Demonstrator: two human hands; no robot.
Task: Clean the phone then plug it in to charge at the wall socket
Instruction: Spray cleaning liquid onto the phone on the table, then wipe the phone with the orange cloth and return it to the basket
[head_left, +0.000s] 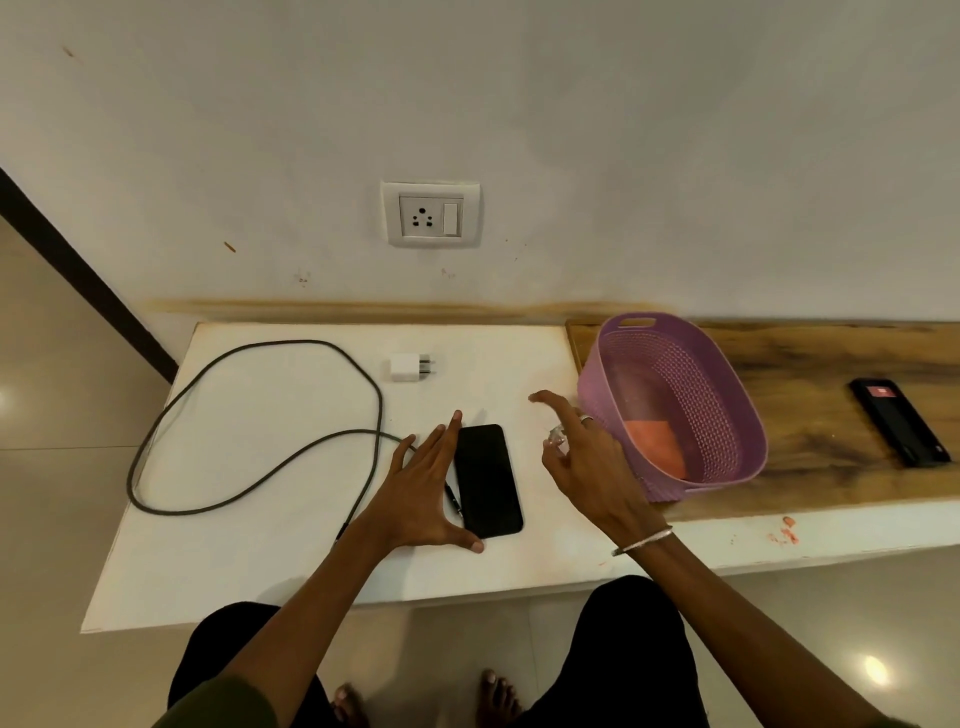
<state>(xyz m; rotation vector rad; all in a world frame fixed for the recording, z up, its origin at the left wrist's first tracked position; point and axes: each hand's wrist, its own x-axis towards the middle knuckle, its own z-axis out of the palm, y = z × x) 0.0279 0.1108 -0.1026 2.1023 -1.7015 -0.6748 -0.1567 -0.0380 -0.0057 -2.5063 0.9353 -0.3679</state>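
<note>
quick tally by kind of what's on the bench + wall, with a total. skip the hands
Phones: 2, black phone on the white top, second phone on the wooden part
Charging cable: 1
Charger adapter: 1
Purple basket: 1
Orange cloth in the basket: 1
Wall socket: 1
Total: 7

Dim, soft indoor light with faint shadows, floor (878, 670) glare spots, wide-angle bending at edges, slight overall blur.
</note>
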